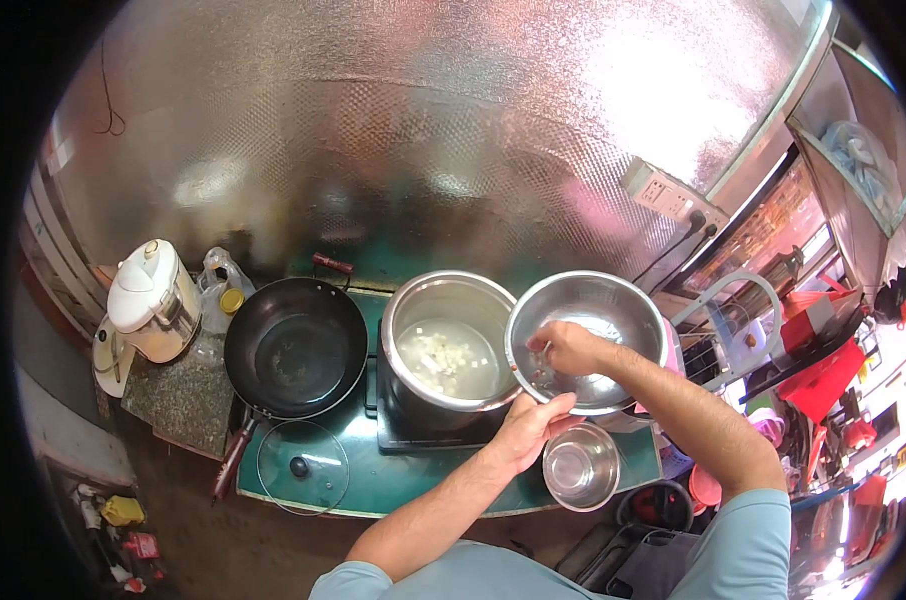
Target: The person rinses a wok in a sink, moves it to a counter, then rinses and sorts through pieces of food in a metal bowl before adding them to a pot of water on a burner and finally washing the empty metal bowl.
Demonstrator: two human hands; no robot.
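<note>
A wide stainless steel bowl (628, 310) is tilted beside the right rim of a deep steel pot (398, 300). My left hand (529, 432) grips the bowl's near rim, thumb on top and fingers underneath. Inside the bowl is my right hand (573, 350), its fingers curled down near the left wall; what they hold, if anything, I cannot make out. Small bits cling to the bowl's inside by those fingers. White cubes (441, 360) lie in cloudy liquid in the pot, which stands on a black cooktop (423, 437).
Left of the pot sits a black wok (298, 350), with a glass lid (303, 467) in front. A small steel bowl (581, 468) stands at the green table's near edge. A white-lidded cooker (153, 300) is far left; a wall socket (663, 195) has plugged-in cords.
</note>
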